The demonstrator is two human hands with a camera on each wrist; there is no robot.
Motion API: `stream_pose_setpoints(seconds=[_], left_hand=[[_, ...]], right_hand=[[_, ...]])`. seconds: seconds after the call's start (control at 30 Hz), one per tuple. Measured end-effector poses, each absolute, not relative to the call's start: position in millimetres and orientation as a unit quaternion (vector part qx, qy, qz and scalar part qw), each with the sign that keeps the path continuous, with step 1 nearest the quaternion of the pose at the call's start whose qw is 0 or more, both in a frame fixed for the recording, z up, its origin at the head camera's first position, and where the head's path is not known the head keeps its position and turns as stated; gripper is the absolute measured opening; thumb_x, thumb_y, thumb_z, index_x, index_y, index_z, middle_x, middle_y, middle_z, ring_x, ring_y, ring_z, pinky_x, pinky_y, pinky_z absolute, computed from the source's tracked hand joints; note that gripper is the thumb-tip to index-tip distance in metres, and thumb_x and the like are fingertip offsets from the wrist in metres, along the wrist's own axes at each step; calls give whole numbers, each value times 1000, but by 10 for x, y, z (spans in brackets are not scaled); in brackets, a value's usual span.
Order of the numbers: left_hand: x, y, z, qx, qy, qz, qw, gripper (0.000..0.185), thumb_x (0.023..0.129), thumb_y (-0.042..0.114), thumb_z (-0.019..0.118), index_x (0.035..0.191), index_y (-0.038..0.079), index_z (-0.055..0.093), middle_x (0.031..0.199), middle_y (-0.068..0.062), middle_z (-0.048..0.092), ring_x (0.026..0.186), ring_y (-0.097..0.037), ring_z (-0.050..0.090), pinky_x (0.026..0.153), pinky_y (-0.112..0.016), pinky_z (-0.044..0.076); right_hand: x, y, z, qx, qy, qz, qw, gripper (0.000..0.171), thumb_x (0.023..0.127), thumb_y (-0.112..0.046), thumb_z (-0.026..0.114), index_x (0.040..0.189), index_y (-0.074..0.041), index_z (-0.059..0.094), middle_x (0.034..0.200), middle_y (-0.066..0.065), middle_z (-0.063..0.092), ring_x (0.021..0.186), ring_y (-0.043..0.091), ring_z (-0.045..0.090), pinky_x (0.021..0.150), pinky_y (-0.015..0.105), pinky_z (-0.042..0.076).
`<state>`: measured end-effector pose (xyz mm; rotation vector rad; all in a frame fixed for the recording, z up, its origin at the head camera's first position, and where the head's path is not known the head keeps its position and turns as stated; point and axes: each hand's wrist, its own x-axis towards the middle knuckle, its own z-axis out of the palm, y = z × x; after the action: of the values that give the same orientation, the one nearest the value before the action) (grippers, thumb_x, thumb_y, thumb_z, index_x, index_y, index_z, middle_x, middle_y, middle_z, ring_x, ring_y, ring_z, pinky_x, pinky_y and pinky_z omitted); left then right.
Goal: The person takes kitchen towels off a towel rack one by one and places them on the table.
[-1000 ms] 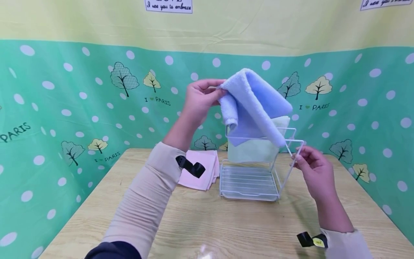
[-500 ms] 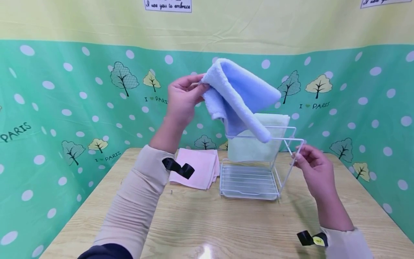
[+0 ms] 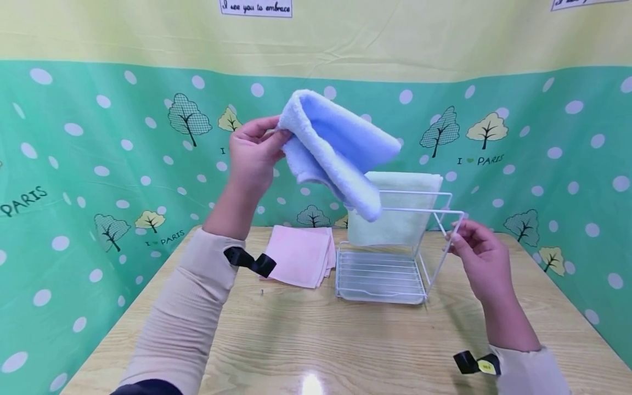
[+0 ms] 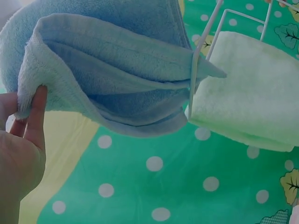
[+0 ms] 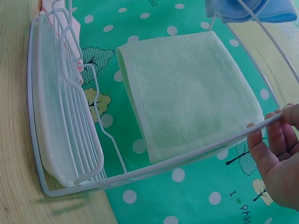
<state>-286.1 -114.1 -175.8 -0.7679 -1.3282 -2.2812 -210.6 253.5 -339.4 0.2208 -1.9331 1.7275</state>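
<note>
My left hand (image 3: 254,151) pinches one edge of a blue towel (image 3: 336,131), lifted in the air left of and above the rack's top. The towel's lower folds overlap the rack's upper bars in the head view. My right hand (image 3: 481,260) grips the right side bar of the white wire rack (image 3: 434,274), thumb and fingers round it. A folded pale green towel (image 3: 395,219) hangs over the rack's rear upper bar. In the right wrist view that green towel (image 5: 191,95) drapes beside the bar, with a corner of the blue towel (image 5: 261,10) showing above.
A folded pink towel (image 3: 298,255) lies on the wooden table (image 3: 306,334) just left of the rack. The rack's base holds a wire shelf over a pale tray (image 3: 380,299). A green and yellow curtain (image 3: 123,115) stands behind and at both sides.
My left hand has moved left with the blue towel, drawing it off from above the rack and uncovering more of the green towel. The right hand keeps its grip on the rack.
</note>
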Motion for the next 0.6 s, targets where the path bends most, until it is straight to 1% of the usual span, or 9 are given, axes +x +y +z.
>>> stream_pose_setpoints(seconds=[0.07, 0.27, 0.47, 0.6], left_hand=[[-2846, -1190, -1773, -270, -468, -819, 195, 22, 82, -17, 67, 89, 1, 77, 90, -14, 73, 82, -22, 71, 71, -32, 59], [-2797, -1313, -1813, -275, -457, -819, 212, 24, 84, -18, 64, 91, 2, 77, 89, -13, 73, 80, -20, 71, 70, -31, 59], [-2757, -1450, -1841, -269, -444, -822, 235, 24, 85, -17, 63, 87, 3, 76, 85, -10, 72, 73, -17, 69, 64, -27, 57], [-2741, -1558, -1868, -258, -436, -827, 244, 23, 84, -17, 64, 86, 2, 76, 85, -11, 72, 72, -17, 69, 63, -26, 57]], right_hand=[[-2107, 2529, -3395, 80, -718, 638, 267, 22, 96, -4, 60, 118, -1, 63, 99, 8, 62, 86, 14, 59, 75, 17, 54], [-2108, 2523, -3387, 75, -720, 635, 270, 22, 96, -4, 60, 118, -2, 64, 99, 6, 62, 87, 14, 59, 75, 16, 54], [-2095, 2511, -3382, 73, -717, 640, 265, 22, 96, -3, 60, 117, -2, 65, 101, 9, 61, 86, 14, 59, 75, 16, 54], [-2094, 2509, -3389, 77, -713, 644, 265, 21, 96, -2, 60, 116, -2, 65, 100, 10, 62, 86, 14, 59, 75, 16, 54]])
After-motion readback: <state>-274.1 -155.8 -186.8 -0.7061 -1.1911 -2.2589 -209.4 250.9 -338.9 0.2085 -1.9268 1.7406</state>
